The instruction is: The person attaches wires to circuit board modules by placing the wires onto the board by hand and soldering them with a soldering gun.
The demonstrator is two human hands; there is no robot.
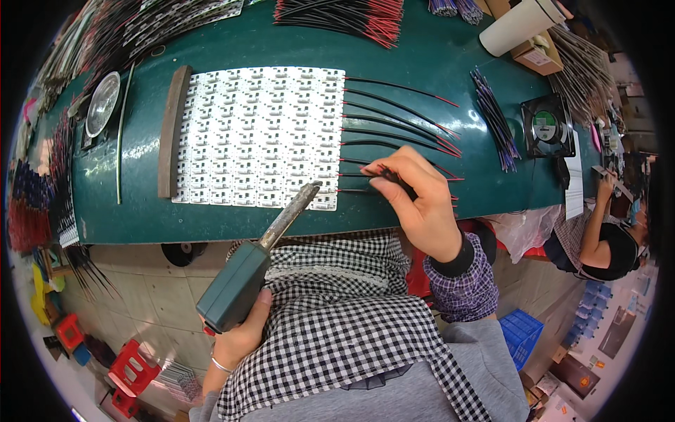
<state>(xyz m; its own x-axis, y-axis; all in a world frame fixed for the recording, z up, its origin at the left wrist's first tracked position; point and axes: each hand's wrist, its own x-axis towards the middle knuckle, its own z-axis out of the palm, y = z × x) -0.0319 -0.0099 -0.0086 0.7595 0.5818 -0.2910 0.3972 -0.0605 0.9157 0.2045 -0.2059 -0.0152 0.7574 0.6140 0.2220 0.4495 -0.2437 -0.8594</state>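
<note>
A white panel of small circuit boards [256, 133] lies on the green table. Black wires with red ends [404, 119] run out to the right from its right edge in a row. My left hand [246, 336] is closed round the dark green body of a soldering gun [234, 287]. The gun's metal barrel points up and right, its tip over the panel's lower right corner. Just right of that corner, my right hand [425, 204] pinches black wires [394, 176] with red ends between thumb and fingers. I cannot tell how many it holds.
Along the panel's left side lies a dark bar [174, 133]. A small fan [547, 126], a bundle of purple and black wires [496, 119] and a white tumbler [519, 28] stand to the right. Red-black wires [341, 17] lie at the back. A co-worker [608, 243] sits at far right.
</note>
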